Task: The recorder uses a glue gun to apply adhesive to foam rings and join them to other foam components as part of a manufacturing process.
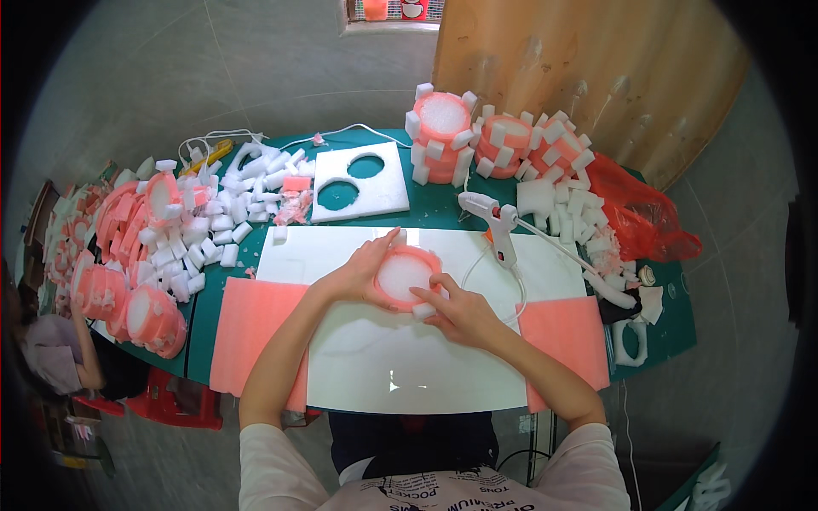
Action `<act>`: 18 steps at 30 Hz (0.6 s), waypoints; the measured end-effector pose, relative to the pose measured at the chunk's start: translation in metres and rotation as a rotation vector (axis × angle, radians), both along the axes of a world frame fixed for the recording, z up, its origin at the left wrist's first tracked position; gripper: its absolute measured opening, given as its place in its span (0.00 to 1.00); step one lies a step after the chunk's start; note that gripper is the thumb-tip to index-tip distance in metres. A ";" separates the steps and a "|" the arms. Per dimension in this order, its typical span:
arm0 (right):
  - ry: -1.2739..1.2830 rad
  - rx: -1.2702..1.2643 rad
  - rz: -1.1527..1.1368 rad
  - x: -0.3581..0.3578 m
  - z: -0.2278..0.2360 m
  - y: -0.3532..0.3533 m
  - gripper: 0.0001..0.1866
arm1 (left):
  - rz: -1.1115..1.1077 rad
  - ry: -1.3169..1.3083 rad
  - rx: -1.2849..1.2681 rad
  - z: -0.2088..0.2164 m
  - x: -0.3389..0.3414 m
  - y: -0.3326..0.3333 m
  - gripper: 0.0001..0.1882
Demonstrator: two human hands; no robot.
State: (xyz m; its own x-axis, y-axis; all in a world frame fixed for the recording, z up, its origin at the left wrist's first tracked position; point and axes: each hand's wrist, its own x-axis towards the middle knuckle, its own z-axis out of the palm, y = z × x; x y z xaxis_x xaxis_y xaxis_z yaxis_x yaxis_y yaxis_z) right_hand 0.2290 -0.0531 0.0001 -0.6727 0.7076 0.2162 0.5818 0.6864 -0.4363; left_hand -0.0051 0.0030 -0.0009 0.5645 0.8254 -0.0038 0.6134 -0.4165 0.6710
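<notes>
A round foam piece with a pink rim (381, 288) and a white centre (407, 274) lies on the white board in front of me. My left hand (368, 271) curves around its left side, fingers along the far edge. At the near right edge, my right hand (460, 308) grips the rim with bent fingers. A small white foam block (423, 312) sits against the rim beside the right fingers. Whether those fingers also pinch this block is unclear. Beyond the right hand, a white hot glue gun (494, 223) stands with its cord trailing.
Pink foam sheets (256, 332) flank the white board (400, 366). Loose white foam blocks (200, 243) and pink rounds (153, 319) crowd the left. A white foam slab (388, 183) with two holes, stacked pink rounds (443, 140) and a red bag (639, 213) line the back. Another person (60, 349) sits far left.
</notes>
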 end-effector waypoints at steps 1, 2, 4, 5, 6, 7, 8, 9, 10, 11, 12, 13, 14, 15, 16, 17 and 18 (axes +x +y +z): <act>0.004 0.002 0.000 0.000 0.000 0.000 0.29 | 0.000 0.000 0.000 0.000 0.000 0.000 0.69; 0.004 0.002 0.001 0.000 0.000 0.000 0.29 | 0.001 -0.005 -0.001 0.000 0.000 0.000 0.69; 0.002 -0.004 0.002 0.000 0.000 0.000 0.29 | 0.003 -0.009 -0.002 -0.001 -0.001 0.000 0.69; 0.002 -0.004 0.002 0.000 0.001 0.000 0.29 | 0.001 -0.011 -0.003 -0.001 -0.001 0.000 0.69; -0.009 -0.011 -0.002 0.000 0.001 0.000 0.29 | 0.000 -0.013 -0.003 -0.001 -0.001 0.000 0.69; -0.019 -0.019 -0.005 0.000 0.001 0.000 0.29 | 0.000 -0.013 -0.003 0.000 0.000 0.000 0.69; -0.019 -0.019 -0.006 0.000 0.001 0.000 0.29 | -0.002 -0.013 -0.010 0.001 0.000 0.000 0.69; -0.010 -0.012 -0.002 0.000 0.000 0.000 0.29 | -0.004 -0.012 -0.016 0.001 0.000 0.000 0.69; -0.001 -0.005 0.002 0.000 0.000 0.000 0.29 | -0.004 -0.013 -0.016 0.001 0.000 0.000 0.69; 0.000 -0.005 0.002 0.000 0.000 0.000 0.29 | -0.004 -0.016 -0.014 0.001 0.000 0.000 0.69; -0.001 -0.006 0.001 0.000 -0.001 0.000 0.29 | -0.003 -0.019 -0.012 0.001 0.000 0.000 0.69; -0.002 -0.006 -0.001 0.000 -0.001 0.000 0.29 | -0.003 -0.019 -0.012 0.000 0.000 0.000 0.69; -0.002 -0.006 -0.002 0.000 -0.001 0.000 0.29 | -0.001 -0.021 -0.017 0.000 0.000 0.000 0.69; -0.007 -0.014 -0.003 0.000 -0.001 0.000 0.29 | 0.001 -0.024 -0.023 0.000 0.000 0.000 0.69; -0.013 -0.023 -0.003 0.000 -0.001 0.000 0.29 | 0.001 -0.024 -0.023 0.000 0.000 0.000 0.69; -0.013 -0.023 -0.003 0.000 0.000 0.000 0.29 | 0.000 -0.023 -0.017 -0.001 0.000 0.000 0.69; -0.009 -0.021 -0.002 0.000 0.000 0.000 0.29 | -0.001 -0.021 -0.011 -0.001 0.000 0.000 0.70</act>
